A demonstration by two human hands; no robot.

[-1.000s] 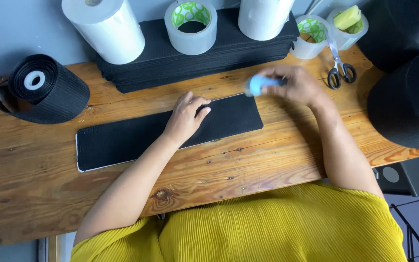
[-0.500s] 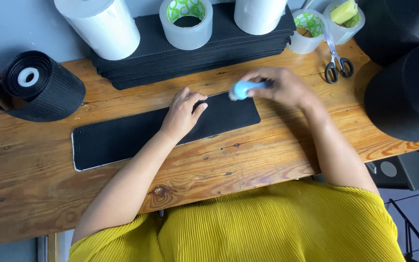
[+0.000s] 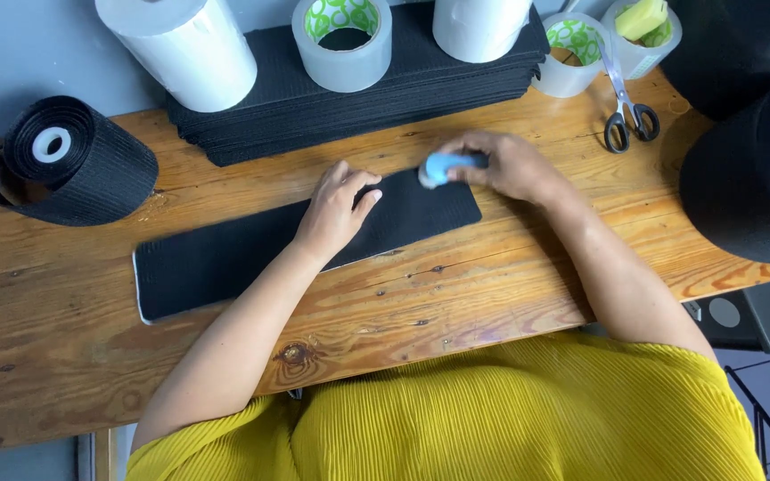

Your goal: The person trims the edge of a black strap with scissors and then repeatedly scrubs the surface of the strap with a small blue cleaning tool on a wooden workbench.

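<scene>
Knotty wooden planks make up the bench [image 3: 492, 294], which runs under a grey wall at 12 o'clock. At the middle lies a long black strip [image 3: 225, 258] with a pale edge at its 9 o'clock end, slanting up toward 2 o'clock.

The left hand [image 3: 336, 209] lies flat and open on the strip near its middle, fingers spread and pressing it down; it grips nothing. The right hand [image 3: 501, 165] is curled around a small blue tool [image 3: 443, 167], whose pale tip touches the strip's upper edge near its 3 o'clock end. What kind of tool it is cannot be told from here.

Judging by how things lie, the work sits at the 3 o'clock end of the strip, with the tool just beside the left fingertips. No mark or change shows on the black surface, so how much of the strip is treated cannot be told; the whole stretch toward 9 o'clock looks the same as the rest.

At 12 o'clock a stack of black strips [image 3: 358, 89] carries two white rolls [image 3: 180, 44] and a ring of clear tape [image 3: 342, 40]. Scissors [image 3: 626, 111] lie at 2 o'clock beside two more tape rings, one holding a yellow sponge [image 3: 642, 16]. A black ribbed roll [image 3: 64, 160] rests at 10 o'clock, and large black rolls [image 3: 750, 169] stand at 3 o'clock.
</scene>
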